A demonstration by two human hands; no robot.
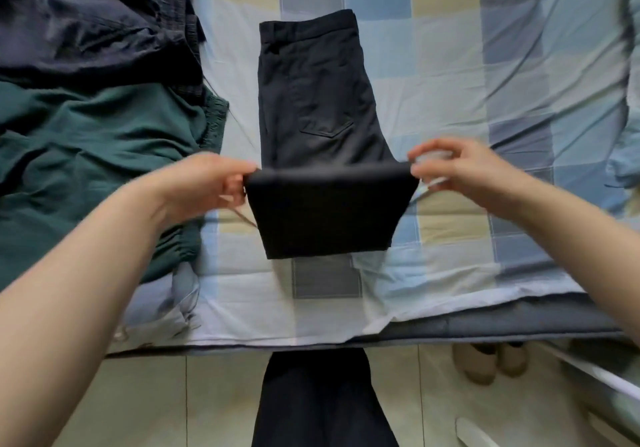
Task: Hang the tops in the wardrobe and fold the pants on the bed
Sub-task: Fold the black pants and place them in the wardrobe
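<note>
A person stands at the edge of a bed (450, 66) and folds a pair of dark trousers (311, 93) laid lengthwise on the checked cover, waistband at the far end. The left hand (211, 183) pinches one corner of the lifted leg end between thumb and curled fingers; the right hand (453, 169) pinches the opposite corner the same way, its remaining fingers loosely bent above the cloth. Between them the hem edge is drawn taut and level, held above the mattress, the doubled legs hanging down from it towards the near side.

The step in hand looks to be the fold of the legs up over the seat. The next move likely calls for both corners to travel together towards the waistband, kept level so the edges meet squarely.

The trousers are a smooth, matte woven fabric, near black, with a pointed back pocket showing. The cover is soft cotton in pale blue, beige and grey squares, lightly creased. At the left lie a rumpled green garment (90, 162) with a gathered edge, and a crumpled navy garment (86, 21) beyond it, both waiting.
</note>
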